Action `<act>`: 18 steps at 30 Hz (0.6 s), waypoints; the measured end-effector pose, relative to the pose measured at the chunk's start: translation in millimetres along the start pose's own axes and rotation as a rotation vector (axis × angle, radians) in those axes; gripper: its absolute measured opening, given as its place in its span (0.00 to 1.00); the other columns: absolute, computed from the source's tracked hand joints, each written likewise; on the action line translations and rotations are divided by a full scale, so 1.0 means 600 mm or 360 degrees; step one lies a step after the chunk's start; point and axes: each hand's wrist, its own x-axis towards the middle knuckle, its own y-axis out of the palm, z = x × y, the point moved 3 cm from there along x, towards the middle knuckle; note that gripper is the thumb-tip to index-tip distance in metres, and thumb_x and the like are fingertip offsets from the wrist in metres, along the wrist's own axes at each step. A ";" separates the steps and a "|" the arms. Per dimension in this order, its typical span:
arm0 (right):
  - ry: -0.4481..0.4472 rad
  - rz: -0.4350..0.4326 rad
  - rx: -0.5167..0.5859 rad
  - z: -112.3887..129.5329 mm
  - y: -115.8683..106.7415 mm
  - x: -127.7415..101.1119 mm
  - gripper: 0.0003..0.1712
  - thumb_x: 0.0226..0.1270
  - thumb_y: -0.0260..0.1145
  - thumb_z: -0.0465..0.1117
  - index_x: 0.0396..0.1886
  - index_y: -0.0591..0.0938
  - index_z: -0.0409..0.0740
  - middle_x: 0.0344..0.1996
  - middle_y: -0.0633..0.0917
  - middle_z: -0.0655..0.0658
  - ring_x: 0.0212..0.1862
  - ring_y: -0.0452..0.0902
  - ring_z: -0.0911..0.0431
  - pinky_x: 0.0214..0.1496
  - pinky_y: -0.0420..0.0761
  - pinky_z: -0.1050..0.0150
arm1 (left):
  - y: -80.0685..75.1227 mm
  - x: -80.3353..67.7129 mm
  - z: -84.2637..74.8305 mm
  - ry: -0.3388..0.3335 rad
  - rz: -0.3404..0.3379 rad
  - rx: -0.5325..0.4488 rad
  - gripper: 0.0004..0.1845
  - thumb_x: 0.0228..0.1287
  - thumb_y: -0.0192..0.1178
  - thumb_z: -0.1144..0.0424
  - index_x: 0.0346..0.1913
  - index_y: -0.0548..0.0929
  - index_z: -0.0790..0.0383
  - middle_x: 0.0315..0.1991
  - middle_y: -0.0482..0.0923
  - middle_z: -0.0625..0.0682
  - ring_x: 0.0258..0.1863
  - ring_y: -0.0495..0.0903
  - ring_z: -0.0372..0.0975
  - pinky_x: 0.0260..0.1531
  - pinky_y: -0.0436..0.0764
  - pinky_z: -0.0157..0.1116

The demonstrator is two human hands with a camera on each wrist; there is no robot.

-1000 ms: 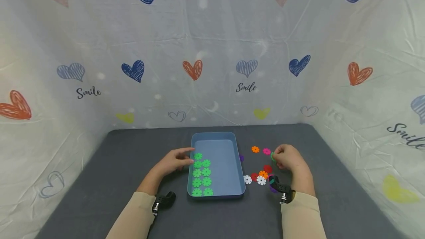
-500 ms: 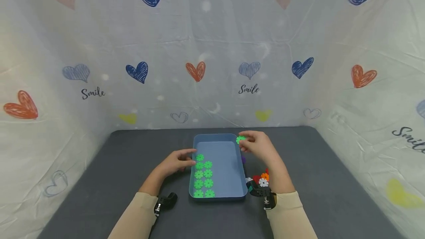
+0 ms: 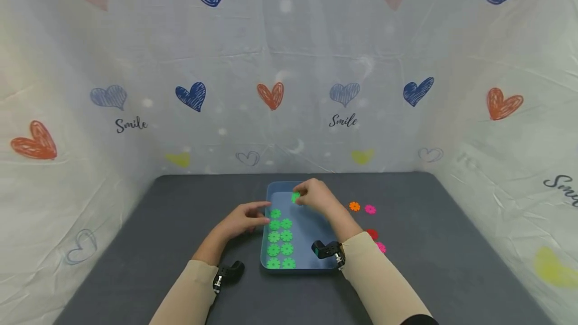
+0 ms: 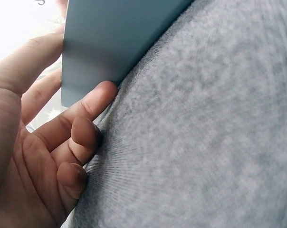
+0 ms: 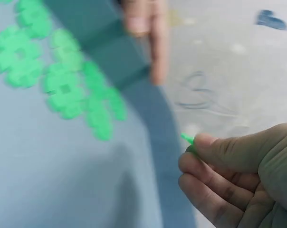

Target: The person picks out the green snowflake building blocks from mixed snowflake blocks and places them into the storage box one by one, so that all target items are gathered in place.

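On the dark table (image 3: pixel 149 245), brace the blue tray (image 3: pixel 311 245) with your left hand (image 3: pixel 244 219), fingers loosely spread against its left wall, while your right hand (image 3: pixel 316 195), over the far end, lowers its pinched green disc (image 3: pixel 295 197) flat beside the green rows (image 3: pixel 280 237).

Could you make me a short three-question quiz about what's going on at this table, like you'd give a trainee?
1. True or false: the right hand pinches a green disc above the blue tray.
2. What does the left hand touch? A) an orange disc B) the tray's left wall C) nothing
3. Fill in: the discs lying flat in the tray are all ____ in colour.

Key: 1 true. 2 B; the left wrist view shows fingers against the wall. 3 green; the orange disc, pink disc and red disc lie on the grey table to the tray's right.
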 end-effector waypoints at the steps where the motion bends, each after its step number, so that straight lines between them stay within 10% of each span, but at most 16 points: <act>1: -0.0011 0.0020 -0.0046 -0.002 0.008 0.004 0.21 0.67 0.73 0.35 0.60 0.85 0.38 0.43 0.87 0.44 0.43 0.83 0.51 0.44 0.81 0.55 | 0.001 0.000 0.000 0.0002 0.0006 -0.0005 0.32 0.68 0.70 0.53 0.73 0.75 0.57 0.37 0.84 0.51 0.21 0.72 0.41 0.23 0.71 0.39; 18: -0.0093 0.0119 -0.0367 -0.009 0.077 0.014 0.16 0.66 0.75 0.36 0.51 0.88 0.36 0.48 0.88 0.38 0.54 0.83 0.43 0.56 0.80 0.48 | 0.002 -0.001 -0.004 0.0028 0.0019 -0.0008 0.32 0.69 0.69 0.55 0.73 0.75 0.57 0.38 0.84 0.52 0.22 0.72 0.42 0.23 0.71 0.40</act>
